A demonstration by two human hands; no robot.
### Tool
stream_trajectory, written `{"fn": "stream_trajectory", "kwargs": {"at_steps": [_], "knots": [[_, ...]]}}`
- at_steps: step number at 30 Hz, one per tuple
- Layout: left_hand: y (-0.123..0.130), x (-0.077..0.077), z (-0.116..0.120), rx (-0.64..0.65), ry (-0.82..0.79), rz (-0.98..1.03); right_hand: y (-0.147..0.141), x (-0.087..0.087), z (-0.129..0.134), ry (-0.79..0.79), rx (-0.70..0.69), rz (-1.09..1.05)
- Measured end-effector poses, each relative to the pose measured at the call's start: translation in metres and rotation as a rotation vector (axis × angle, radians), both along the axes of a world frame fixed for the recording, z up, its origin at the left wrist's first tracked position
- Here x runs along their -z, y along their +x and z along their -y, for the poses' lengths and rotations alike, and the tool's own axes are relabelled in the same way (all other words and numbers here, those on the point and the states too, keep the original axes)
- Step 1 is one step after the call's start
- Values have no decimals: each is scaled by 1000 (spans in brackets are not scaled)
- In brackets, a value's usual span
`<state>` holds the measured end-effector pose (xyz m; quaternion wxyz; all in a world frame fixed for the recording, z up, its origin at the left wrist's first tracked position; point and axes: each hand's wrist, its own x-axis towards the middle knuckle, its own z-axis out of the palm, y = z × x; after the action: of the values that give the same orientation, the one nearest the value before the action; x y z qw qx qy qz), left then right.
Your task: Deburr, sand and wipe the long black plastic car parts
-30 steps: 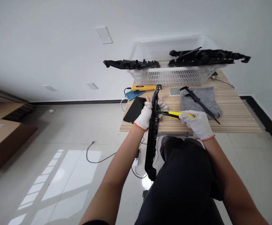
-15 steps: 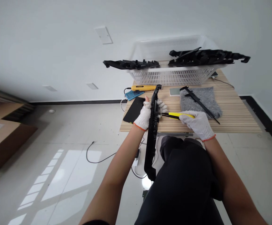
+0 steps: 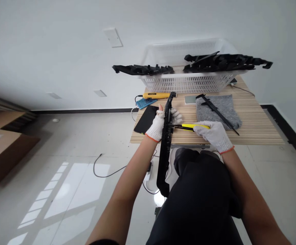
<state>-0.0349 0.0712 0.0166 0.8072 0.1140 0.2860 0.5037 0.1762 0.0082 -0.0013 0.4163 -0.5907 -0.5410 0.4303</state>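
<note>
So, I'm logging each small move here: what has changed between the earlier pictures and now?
The yellow-handled tool in the right hand has shifted slightly down and left in view, its shaft now reaching the long black part a little lower. Nothing was taken up or let go: the left hand still holds the part. The white basket, caliper and grey cloth stayed put.

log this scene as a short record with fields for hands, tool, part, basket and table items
left: gloved hand gripping the part
right: gloved hand holding the tool
tool: yellow and black, tip end at the part
part: long, black, lower end beyond the table edge
basket: white, with more black parts jutting past its sides
table: caliper across grey cloth; black slab beside left hand
</note>
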Motion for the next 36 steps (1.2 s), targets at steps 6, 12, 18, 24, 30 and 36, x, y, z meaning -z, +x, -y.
{"fn": "stream_trajectory", "kwargs": {"at_steps": [6, 12, 18, 24, 30, 36], "knots": [[-6, 6, 3, 66, 131, -65, -4, -1, -1, 14, 89, -52], [-12, 12, 0, 116, 222, -84, 0, 0, 1, 23, 3, 19], [-10, 13, -1, 84, 174, -154, -1, -2, 2, 30, 42, 32], [-7, 11, -1, 25, 115, -120, -2, 1, 0, -2, 70, -48], [-9, 9, 6, 3, 110, -157, 1, 9, -3, 62, 197, -67], [-10, 5, 6, -8, 110, -121, 3, 4, 2, 52, 180, -169]]}}
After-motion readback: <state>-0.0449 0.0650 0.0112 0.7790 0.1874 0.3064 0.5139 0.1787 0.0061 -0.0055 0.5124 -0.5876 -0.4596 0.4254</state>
